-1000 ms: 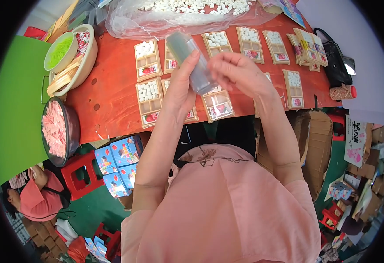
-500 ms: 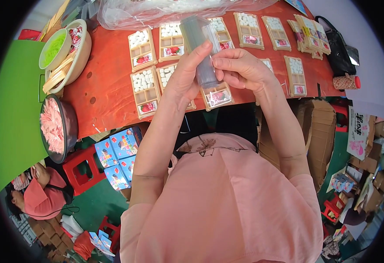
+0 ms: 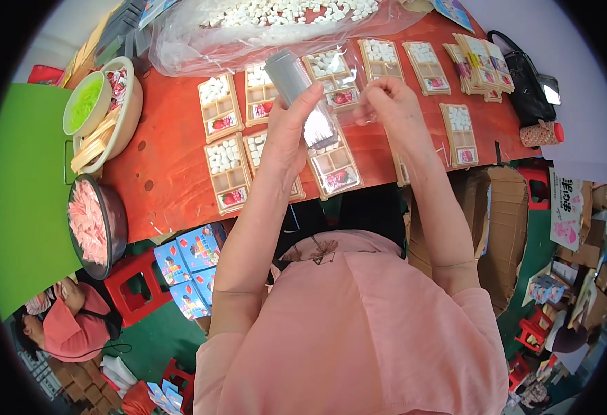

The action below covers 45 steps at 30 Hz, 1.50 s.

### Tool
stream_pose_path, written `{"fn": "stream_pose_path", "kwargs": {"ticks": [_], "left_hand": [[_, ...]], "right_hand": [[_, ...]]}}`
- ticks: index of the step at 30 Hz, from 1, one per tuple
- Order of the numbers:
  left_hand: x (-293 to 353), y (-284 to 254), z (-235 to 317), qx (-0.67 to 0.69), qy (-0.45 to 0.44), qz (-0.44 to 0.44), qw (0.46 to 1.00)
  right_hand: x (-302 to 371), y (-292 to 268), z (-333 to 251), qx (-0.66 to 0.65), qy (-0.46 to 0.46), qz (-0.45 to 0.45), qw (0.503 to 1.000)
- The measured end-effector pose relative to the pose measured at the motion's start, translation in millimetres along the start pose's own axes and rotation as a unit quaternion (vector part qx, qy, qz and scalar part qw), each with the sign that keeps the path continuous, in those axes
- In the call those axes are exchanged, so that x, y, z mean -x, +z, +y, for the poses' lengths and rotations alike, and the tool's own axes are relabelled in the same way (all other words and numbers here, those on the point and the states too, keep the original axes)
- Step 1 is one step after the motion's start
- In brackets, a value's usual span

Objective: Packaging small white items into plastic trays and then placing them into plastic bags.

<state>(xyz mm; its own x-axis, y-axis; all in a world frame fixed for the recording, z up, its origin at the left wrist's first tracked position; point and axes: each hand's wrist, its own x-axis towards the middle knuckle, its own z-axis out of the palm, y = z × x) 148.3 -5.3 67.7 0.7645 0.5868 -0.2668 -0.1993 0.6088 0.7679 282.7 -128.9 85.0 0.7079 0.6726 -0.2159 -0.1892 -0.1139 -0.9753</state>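
Observation:
My left hand (image 3: 291, 128) is wrapped round a stack of clear plastic covers (image 3: 290, 77), held above the table. My right hand (image 3: 393, 111) is closed in a pinch on the edge of a single clear plastic cover (image 3: 352, 72), just right of the stack. Under and around my hands lie several beige compartment trays (image 3: 334, 164). White marshmallow-like pieces (image 3: 225, 156) fill one end of each tray, and a small strawberry-print packet (image 3: 233, 197) sits at the other. My forearms hide parts of some trays.
A plastic bag of white pieces (image 3: 283, 15) lies at the far edge. At left stand a cream basin (image 3: 136, 104), a green-filled bowl (image 3: 85, 100) and a black tub of pink packets (image 3: 115, 228). Stacked trays (image 3: 483, 66) and a black bag (image 3: 528, 90) sit right. A person (image 3: 75, 325) is lower left.
My right hand has moved right, away from the stack, drawing one clear cover off it. The stack in my left hand has shifted slightly left and down.

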Motion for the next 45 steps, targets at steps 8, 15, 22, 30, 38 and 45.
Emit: {"fn": "stream_pose_path", "kwargs": {"ticks": [8,15,22,30,38,45], "left_hand": [[-8,7,10,0.053,-0.005,0.015,0.998],[-20,-9,12,0.025,-0.039,0.008,0.999],[-25,-3,15,0.046,-0.064,0.002,0.997],[-42,-2,18,0.045,-0.084,0.011,0.995],[-48,-8,20,0.034,-0.062,0.028,0.997],[-40,-3,24,-0.022,-0.056,0.045,0.997]], "right_hand": [[-49,-17,33,-0.045,0.023,0.03,0.998],[-54,-8,38,-0.016,0.0,0.046,0.999],[-45,-16,36,-0.021,0.01,0.048,0.999],[-57,-6,37,-0.045,0.009,0.088,0.995],[-64,1,41,0.194,-0.078,0.087,0.974],[-60,7,45,0.319,-0.145,0.061,0.934]]}}
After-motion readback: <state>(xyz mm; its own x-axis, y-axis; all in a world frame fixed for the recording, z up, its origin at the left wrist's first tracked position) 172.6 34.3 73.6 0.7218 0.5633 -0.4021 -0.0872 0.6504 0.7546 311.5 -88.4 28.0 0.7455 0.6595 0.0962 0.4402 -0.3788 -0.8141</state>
